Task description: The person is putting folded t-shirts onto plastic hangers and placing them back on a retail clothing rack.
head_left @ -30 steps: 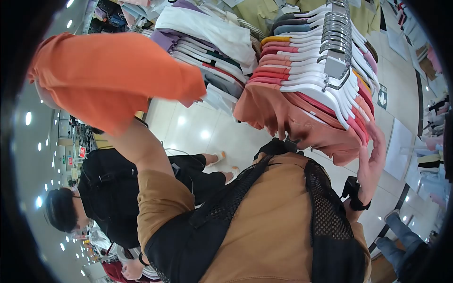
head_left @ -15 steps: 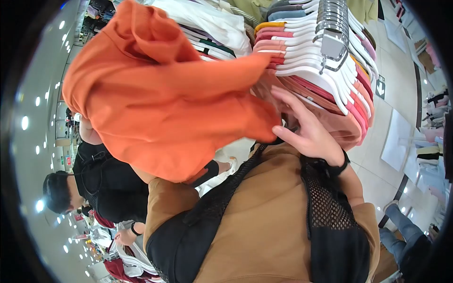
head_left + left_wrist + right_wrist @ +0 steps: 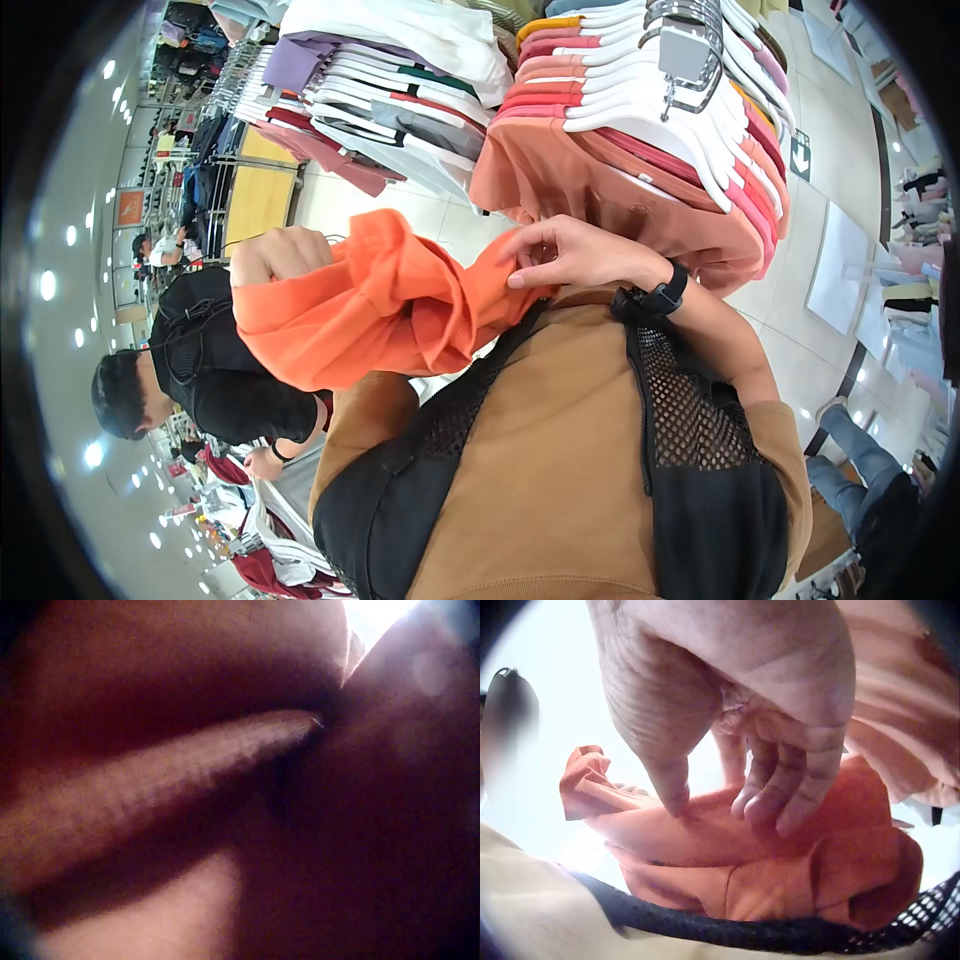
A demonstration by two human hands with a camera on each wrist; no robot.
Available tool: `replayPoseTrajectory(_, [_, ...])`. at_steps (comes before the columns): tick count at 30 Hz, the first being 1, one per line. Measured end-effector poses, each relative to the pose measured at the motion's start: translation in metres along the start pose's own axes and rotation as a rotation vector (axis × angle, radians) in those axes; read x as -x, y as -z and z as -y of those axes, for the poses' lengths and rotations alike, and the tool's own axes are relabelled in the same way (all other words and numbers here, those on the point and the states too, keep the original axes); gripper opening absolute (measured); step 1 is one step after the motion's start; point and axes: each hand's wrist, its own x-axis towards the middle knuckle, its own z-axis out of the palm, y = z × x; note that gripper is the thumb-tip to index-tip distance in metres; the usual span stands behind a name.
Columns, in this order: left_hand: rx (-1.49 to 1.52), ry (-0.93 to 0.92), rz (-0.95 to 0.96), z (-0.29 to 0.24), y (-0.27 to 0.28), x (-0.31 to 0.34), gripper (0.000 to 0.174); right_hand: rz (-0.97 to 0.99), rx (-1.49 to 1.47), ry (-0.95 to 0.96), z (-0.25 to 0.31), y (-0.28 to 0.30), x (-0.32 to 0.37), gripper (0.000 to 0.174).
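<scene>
An orange garment (image 3: 400,300) hangs bunched and folded between both hands in front of the chest. At its left end in the head view, my left hand (image 3: 280,255) grips the cloth with curled fingers, its wrist covered by the fabric. My right hand (image 3: 575,252) pinches the garment's other end between thumb and fingers. From the right wrist view, that hand (image 3: 742,712) reaches down onto the orange cloth (image 3: 765,859), thumb and fingertips on it. The left wrist view is dark and close, showing a finger (image 3: 165,765) against shaded surfaces.
Coral and pink shirts (image 3: 640,215) on white hangers hang just beyond my right hand. Another rack of shirts (image 3: 400,110) stands farther left. A person in black (image 3: 215,370) is close on the left, beside more hangers. At the lower right are someone's jeans-clad legs (image 3: 850,465).
The orange garment has come down from the raised left side to the chest and bunched up. My right hand has moved left from the hanging shirts and now pinches the garment.
</scene>
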Motion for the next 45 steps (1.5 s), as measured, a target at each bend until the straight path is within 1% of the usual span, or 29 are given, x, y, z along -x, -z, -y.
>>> replayPoseTrajectory(3, [0.013, 0.013, 0.043, 0.002, 0.0, 0.003, 0.022, 0.073, 0.11, -0.045, -0.006, -0.002, 0.004, 0.048])
replayPoseTrajectory(4, [0.036, -0.008, -0.119, 0.008, -0.012, 0.001, 0.038, 0.068, 0.283, 0.001, 0.0, 0.0, 0.008, 0.06])
replayPoseTrajectory(5, [0.043, -0.007, -0.12, 0.011, -0.012, 0.0, 0.038, 0.066, 0.278, -0.003, 0.002, -0.002, 0.01, 0.06])
replayPoseTrajectory(7, [0.035, -0.008, -0.089, 0.018, -0.011, 0.003, 0.037, -0.047, 0.437, 0.328, 0.004, -0.006, 0.014, 0.079])
replayPoseTrajectory(8, [0.041, -0.008, -0.091, 0.021, -0.011, 0.007, 0.037, 0.025, 0.44, 0.288, 0.006, -0.005, 0.014, 0.093])
replayPoseTrajectory(11, [0.069, 0.029, -0.115, 0.029, -0.011, 0.015, 0.032, 0.101, 0.291, 0.22, 0.018, -0.013, 0.015, 0.095])
replayPoseTrajectory(12, [0.055, 0.054, -0.113, 0.031, -0.01, 0.013, 0.032, 0.09, 0.333, 0.274, 0.02, -0.015, 0.017, 0.079])
replayPoseTrajectory(13, [0.04, 0.078, -0.112, 0.033, -0.008, 0.011, 0.032, 0.088, 0.33, 0.27, 0.018, -0.014, 0.015, 0.079])
replayPoseTrajectory(15, [0.055, 0.129, -0.084, 0.034, -0.006, 0.009, 0.027, 0.221, 0.301, 0.232, 0.014, -0.01, 0.011, 0.058])
replayPoseTrajectory(16, [-0.017, 0.16, -0.199, 0.035, -0.011, 0.013, 0.025, 0.164, 0.292, 0.275, 0.014, -0.009, 0.014, 0.042])
replayPoseTrajectory(17, [-0.091, 0.192, -0.312, 0.036, -0.014, 0.017, 0.024, 0.163, 0.291, 0.272, 0.016, -0.008, 0.016, 0.042])
replayPoseTrajectory(20, [-0.061, 0.205, -0.393, 0.044, -0.021, 0.027, 0.021, 0.025, 0.334, 0.291, 0.033, -0.009, 0.025, 0.061])
replayPoseTrajectory(22, [-0.042, 0.203, -0.449, 0.047, -0.024, 0.024, 0.02, -0.014, 0.269, 0.321, 0.039, -0.014, 0.028, 0.066])
replayPoseTrajectory(23, [-0.075, 0.284, -0.388, 0.045, -0.023, 0.021, 0.017, -0.049, 0.207, 0.356, 0.041, -0.017, 0.028, 0.071])
replayPoseTrajectory(24, [-0.109, 0.365, -0.325, 0.044, -0.022, 0.017, 0.014, -0.103, 0.225, 0.409, 0.037, -0.021, 0.027, 0.064])
replayPoseTrajectory(25, [-0.104, 0.363, -0.325, 0.045, -0.024, 0.014, 0.014, -0.159, 0.245, 0.46, 0.034, -0.025, 0.026, 0.058])
replayPoseTrajectory(27, [-0.218, 0.419, -0.327, 0.047, -0.028, 0.01, 0.02, 0.04, 0.406, 0.305, 0.028, -0.02, 0.025, 0.047])
replayPoseTrajectory(28, [-0.215, 0.417, -0.327, 0.047, -0.03, 0.01, 0.02, -0.027, 0.398, 0.479, 0.023, -0.021, 0.023, 0.031])
replayPoseTrajectory(29, [-0.24, 0.441, -0.398, 0.046, -0.033, 0.011, 0.019, -0.028, 0.397, 0.476, 0.022, -0.019, 0.027, 0.031])
replayPoseTrajectory(31, [-0.263, 0.465, -0.469, 0.044, -0.035, 0.012, 0.018, -0.062, 0.315, 0.309, 0.032, -0.016, 0.035, 0.022])
replayPoseTrajectory(33, [-0.469, 0.613, -0.564, 0.04, -0.034, 0.015, 0.017, -0.122, 0.266, 0.361, 0.037, -0.014, 0.041, 0.018])
replayPoseTrajectory(34, [-0.455, 0.736, -0.576, 0.033, -0.031, 0.015, 0.021, -0.2, 0.183, 0.277, 0.043, -0.013, 0.049, 0.019])
replayPoseTrajectory(35, [-0.453, 0.735, -0.575, 0.039, -0.033, 0.013, 0.021, -0.276, 0.1, 0.192, 0.046, -0.011, 0.056, 0.019])
replayPoseTrajectory(37, [-0.393, 0.813, -0.955, 0.055, -0.04, 0.005, 0.045, -0.406, -0.197, 0.255, 0.053, -0.014, 0.06, 0.031])
replayPoseTrajectory(38, [-0.413, 0.825, -0.846, 0.062, -0.032, 0.014, 0.054, -0.383, -0.273, 0.282, 0.053, -0.011, 0.059, 0.035])
replayPoseTrajectory(39, [-0.413, 0.824, -0.845, 0.068, -0.028, 0.016, 0.054, -0.358, -0.349, 0.309, 0.053, -0.006, 0.059, 0.039])
replayPoseTrajectory(40, [-0.469, 0.895, -0.78, 0.075, -0.026, 0.015, 0.054, -0.358, -0.347, 0.309, 0.054, -0.006, 0.057, 0.039])
replayPoseTrajectory(42, [-0.579, 0.972, -0.661, 0.086, -0.024, 0.016, 0.051, -0.286, -0.559, 0.356, 0.056, -0.008, 0.052, 0.042])
replayPoseTrajectory(45, [-0.461, 1.068, -0.725, 0.09, -0.028, 0.005, 0.046, -0.217, -0.607, 0.352, 0.052, -0.008, 0.047, 0.044])
